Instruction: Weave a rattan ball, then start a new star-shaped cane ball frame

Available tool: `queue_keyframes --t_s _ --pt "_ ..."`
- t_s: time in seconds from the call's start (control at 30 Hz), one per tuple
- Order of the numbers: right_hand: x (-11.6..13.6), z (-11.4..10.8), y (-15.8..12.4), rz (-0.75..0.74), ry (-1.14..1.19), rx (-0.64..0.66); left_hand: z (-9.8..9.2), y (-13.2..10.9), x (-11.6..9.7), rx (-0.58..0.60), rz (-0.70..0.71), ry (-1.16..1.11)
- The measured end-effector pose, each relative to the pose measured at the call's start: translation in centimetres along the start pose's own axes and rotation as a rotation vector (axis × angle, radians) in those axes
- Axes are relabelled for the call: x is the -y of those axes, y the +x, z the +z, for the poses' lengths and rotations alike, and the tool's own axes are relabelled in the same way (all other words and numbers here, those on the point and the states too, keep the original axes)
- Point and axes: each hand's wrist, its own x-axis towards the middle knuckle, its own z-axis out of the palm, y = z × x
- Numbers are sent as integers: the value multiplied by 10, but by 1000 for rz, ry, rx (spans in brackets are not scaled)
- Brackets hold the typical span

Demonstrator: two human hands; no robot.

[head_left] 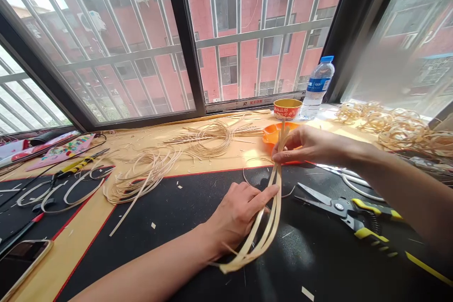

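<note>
Flat weaving strips (274, 184) look light, springy and prone to kinking. The right hand (307, 145) has a pinching grip at their twelve-o'clock end, and the left hand (238, 214) grips them loosely at mid-length.

I see open black desk (318, 264) in the foreground. A strip bundle (273, 222) crosses the centre; shears (348, 212) lie just right; cane coils (141, 177) crowd the left; tin (287, 108) and bottle (318, 86) stand behind.
</note>
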Motion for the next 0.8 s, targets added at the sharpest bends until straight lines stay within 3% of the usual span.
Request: queue_keyframes --t_s 0.13,0.37,0.6,0.7,0.8 --pt "10 18 5 -18 87 113 -3 -1 -2 -39 80 -32" --pt "13 31 8 4 32 124 -7 -2 -4 -55 112 -99" --pt "13 16 1 -42 -34 134 -10 -2 -9 -198 -79 -67" --pt "16 14 -5 -42 -13 223 -8 -2 -8 -285 -118 -11" --pt "26 17 -13 -141 61 362 -6 -2 -6 -318 -128 29"
